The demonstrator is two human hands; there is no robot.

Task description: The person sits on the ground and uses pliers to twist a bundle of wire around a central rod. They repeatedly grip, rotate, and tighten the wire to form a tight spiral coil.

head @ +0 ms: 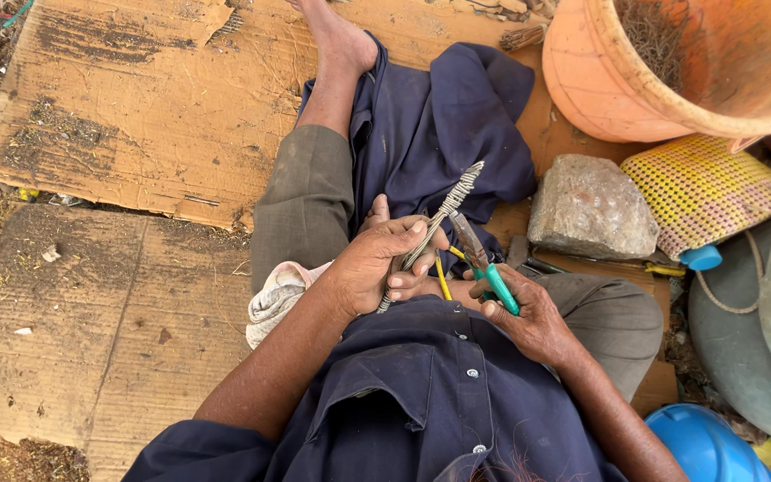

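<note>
Basically: both hands busy on a wire-wrapped rod, person sat on cardboard.

L hand (377, 263) was closed around the lower part of the wire-wrapped rod (443, 217), fingers curled tight on it; rod tilted up and to the right, top end over the dark blue cloth (439, 125) in the lap. R hand (528, 312) gripped green-handled pliers (484, 263), fingers wrapped on the handles, pliers' nose right at the rod approx mid-length; couldn't tell if it actually bit the wire. Yellow wire (442, 278) ran just below, btw the two hands. Grey stone (592, 207) sat near, on the right, w/ orange tub (600, 80) behind it and a yellow woven mat (702, 187) beside. Cardboard sheet (136, 116) lay under the legs.
</note>
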